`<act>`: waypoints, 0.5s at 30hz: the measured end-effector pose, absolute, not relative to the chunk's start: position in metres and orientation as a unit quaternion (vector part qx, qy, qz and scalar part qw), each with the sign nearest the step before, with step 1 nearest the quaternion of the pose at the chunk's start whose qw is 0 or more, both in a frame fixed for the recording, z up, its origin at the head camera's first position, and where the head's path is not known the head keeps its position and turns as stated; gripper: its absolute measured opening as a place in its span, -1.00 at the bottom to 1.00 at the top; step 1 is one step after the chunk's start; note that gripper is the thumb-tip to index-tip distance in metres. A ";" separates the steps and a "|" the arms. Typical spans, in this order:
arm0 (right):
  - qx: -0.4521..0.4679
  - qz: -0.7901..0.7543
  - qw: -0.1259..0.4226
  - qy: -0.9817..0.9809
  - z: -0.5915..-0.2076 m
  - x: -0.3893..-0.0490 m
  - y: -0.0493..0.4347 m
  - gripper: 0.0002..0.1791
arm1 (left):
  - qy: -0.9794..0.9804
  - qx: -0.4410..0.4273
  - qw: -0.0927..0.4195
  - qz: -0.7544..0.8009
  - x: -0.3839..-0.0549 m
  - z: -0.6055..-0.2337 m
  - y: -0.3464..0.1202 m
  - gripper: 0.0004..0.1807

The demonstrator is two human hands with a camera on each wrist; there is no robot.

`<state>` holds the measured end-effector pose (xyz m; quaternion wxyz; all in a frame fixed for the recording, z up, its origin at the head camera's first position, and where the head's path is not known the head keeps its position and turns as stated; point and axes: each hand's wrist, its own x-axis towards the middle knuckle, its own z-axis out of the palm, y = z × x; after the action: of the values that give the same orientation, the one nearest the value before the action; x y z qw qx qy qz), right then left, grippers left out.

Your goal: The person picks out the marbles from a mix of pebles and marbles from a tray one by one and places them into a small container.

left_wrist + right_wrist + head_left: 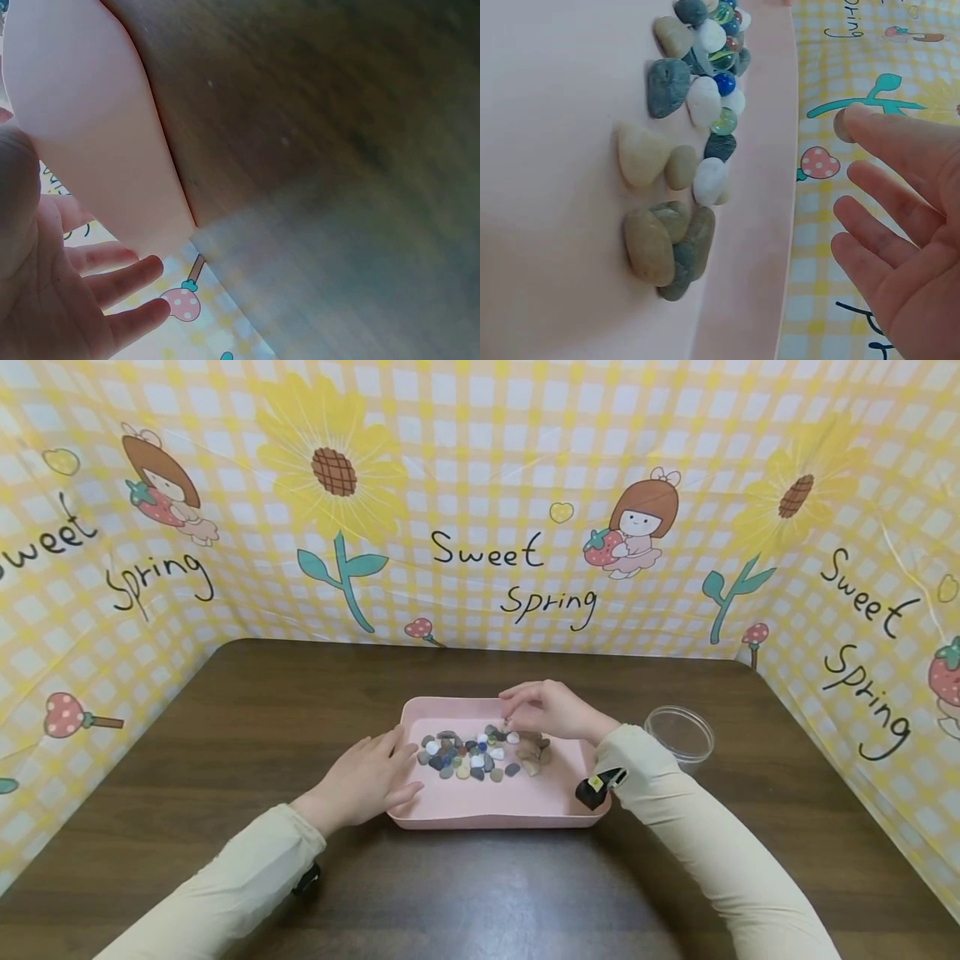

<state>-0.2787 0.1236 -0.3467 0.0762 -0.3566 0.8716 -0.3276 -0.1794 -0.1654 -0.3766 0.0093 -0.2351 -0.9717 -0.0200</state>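
A shallow pink tray (495, 797) on the table holds a cluster of grey, white and tan pebbles mixed with glass marbles (724, 82). At its left wall rests my left hand (367, 777), fingers spread along the rim and holding nothing. Above the back right part of the tray, my right hand (551, 708) pinches a small brownish pebble (845, 126) at its fingertips, the other fingers loosely extended. Several brown stones (650, 247) lie together toward the tray's right side, below that hand. The left wrist view shows the tray's outer wall (112, 150) beside the left fingers.
A round clear plastic container (679, 735) stands on the dark wooden table (300, 693) to the right of the tray, partly behind the right sleeve. A yellow checked cloth (480, 460) with printed flowers and lettering hangs around the table's back and sides.
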 end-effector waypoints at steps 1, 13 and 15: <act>-0.360 -0.330 0.074 0.870 -0.346 -0.279 0.125 -0.80 | -0.972 -0.235 0.009 -0.020 -0.180 -0.377 -0.165 -0.34; -0.372 -0.329 0.032 0.868 -0.335 -0.273 0.136 -0.80 | -0.972 -0.235 0.010 -0.021 -0.180 -0.378 -0.165 -0.35; -0.367 -0.331 0.027 0.869 -0.335 -0.272 0.139 -0.81 | -0.972 -0.235 0.011 -0.020 -0.180 -0.377 -0.166 -0.36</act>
<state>-0.2725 0.1385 -0.3346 0.0271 -0.3666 0.8691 -0.3309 -0.1799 -0.1656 -0.3775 0.0113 -0.2349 -0.9718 -0.0195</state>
